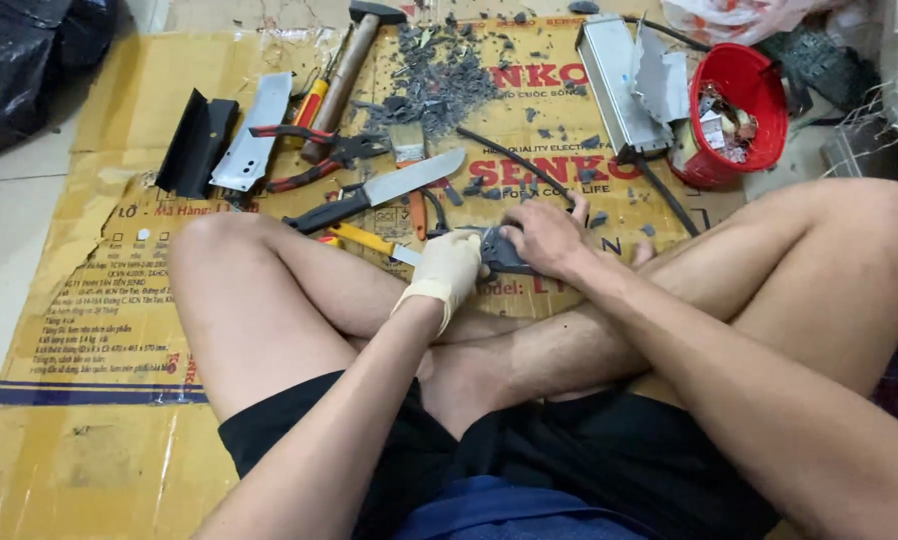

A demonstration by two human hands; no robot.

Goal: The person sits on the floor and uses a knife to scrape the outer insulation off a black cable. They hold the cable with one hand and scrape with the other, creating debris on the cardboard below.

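Now the gloved left hand (449,268) curls its fingers closed on a dark part (501,252); the bare right hand (547,236) grips it too, knife (379,192) lying just beyond.

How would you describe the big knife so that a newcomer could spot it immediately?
On the flattened cardboard sheet lies a row of tools beyond the person's knees. The knife lies diagonally, right of the red-handled pliers. It alone has a broad bright blade and black handle.

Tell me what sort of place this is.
Probably an improvised floor workspace for taking electronics apart: flattened cardboard serves as a mat, with a hammer, pliers and a large knife beside grey debris.
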